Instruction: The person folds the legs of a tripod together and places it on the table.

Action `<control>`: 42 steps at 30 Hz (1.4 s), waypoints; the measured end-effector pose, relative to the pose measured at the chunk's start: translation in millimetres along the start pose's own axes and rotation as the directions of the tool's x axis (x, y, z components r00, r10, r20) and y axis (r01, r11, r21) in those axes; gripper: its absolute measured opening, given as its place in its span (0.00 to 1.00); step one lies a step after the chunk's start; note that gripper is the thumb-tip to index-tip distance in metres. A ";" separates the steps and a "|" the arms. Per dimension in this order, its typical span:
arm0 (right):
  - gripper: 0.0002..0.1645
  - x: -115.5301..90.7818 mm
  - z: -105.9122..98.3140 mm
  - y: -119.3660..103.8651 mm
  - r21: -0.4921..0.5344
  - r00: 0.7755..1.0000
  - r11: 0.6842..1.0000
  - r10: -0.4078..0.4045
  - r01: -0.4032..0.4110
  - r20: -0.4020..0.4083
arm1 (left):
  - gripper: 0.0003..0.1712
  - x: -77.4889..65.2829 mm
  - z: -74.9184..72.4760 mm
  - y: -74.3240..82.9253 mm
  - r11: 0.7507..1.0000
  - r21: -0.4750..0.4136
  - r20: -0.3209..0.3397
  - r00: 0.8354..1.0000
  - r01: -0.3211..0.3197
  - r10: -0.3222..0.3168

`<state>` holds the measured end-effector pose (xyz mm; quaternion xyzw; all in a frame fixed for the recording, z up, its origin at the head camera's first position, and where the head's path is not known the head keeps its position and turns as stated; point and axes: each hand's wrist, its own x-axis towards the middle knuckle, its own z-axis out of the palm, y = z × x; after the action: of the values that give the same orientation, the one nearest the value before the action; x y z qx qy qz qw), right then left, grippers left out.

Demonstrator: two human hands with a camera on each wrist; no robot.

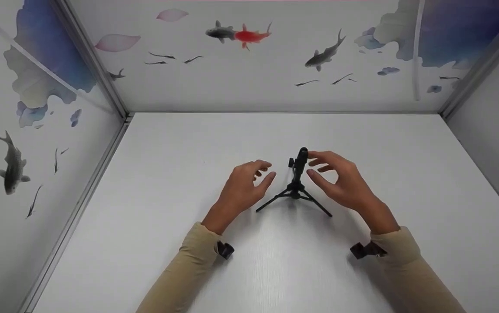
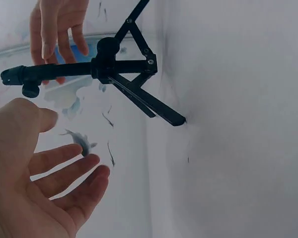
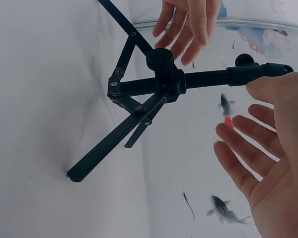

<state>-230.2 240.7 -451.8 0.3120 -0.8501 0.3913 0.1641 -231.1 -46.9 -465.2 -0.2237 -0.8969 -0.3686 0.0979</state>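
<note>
A small black tripod stands upright on the white table with its legs spread. Its centre post carries a knob near the top and a larger knob at the leg hub. To the left of the post, my left hand hovers apart from it, fingers loosely bent and holding nothing. My right hand is at the right of the tripod's top, thumb and fingers spread. Its index fingertip is very near the top; whether it touches I cannot tell. In the right wrist view the thumb overlaps the post's upper end.
The white table is bounded by a back wall and side walls printed with fish and blue patches. A metal frame post runs up the back left corner. Small black devices sit at both sleeve cuffs.
</note>
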 end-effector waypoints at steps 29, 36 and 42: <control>0.16 -0.1 25.9 -13.9 0.009 0.987 1.000 -0.015 0.017 -0.160 | 0.07 -5.9 33.0 3.4 0.986 0.016 0.137 0.977 -0.166 0.163; 0.15 -1.4 29.8 -11.7 -0.007 0.980 0.999 -0.035 0.035 -0.196 | 0.05 -5.6 32.4 6.3 0.985 0.054 0.119 0.980 -0.165 0.158; 0.16 -2.3 30.2 -12.3 -0.018 0.980 1.000 -0.029 0.026 -0.196 | 0.05 -8.0 33.1 6.8 0.982 0.069 0.105 0.980 -0.178 0.170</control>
<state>-221.4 212.4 -465.4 0.2822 -0.8283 0.4116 0.2548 -221.2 -21.9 -487.2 -0.3153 -0.8913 -0.3119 0.0939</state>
